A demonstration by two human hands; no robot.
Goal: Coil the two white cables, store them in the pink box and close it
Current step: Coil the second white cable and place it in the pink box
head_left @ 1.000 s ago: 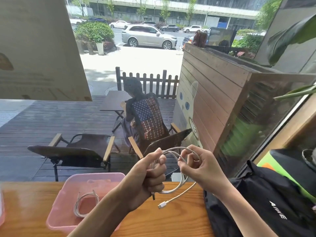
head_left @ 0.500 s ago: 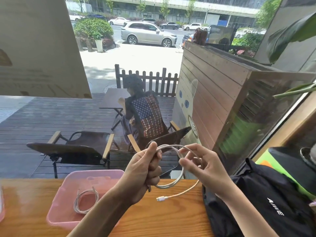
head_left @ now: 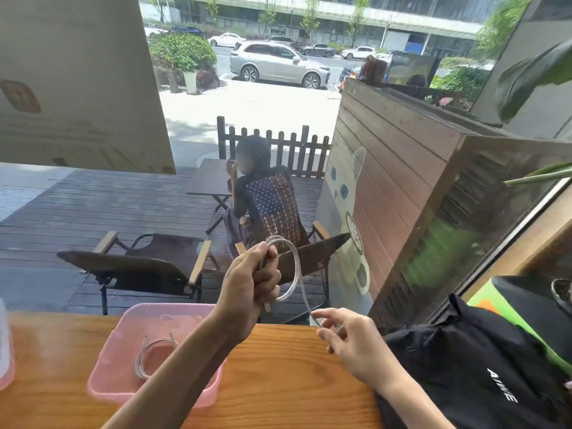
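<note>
My left hand [head_left: 252, 281] is raised above the wooden table and is shut on a coiled white cable [head_left: 294, 267], whose loops stick out to the right of the fist. The cable's loose tail runs down to my right hand [head_left: 349, 339], which pinches it between thumb and forefinger just above the table. The open pink box [head_left: 123, 332] sits on the table at the lower left, partly behind my left forearm. Inside it lies another coiled white cable [head_left: 147, 354].
A black backpack [head_left: 464, 373] lies on the table's right end, touching my right forearm. A pink-and-clear object [head_left: 4, 351] stands at the far left edge. The window pane rises right behind the table; a person sits on the deck outside.
My right hand let go of the coil's loops and dropped down and right to the cable's tail. My left hand kept the coil and tilted slightly.
</note>
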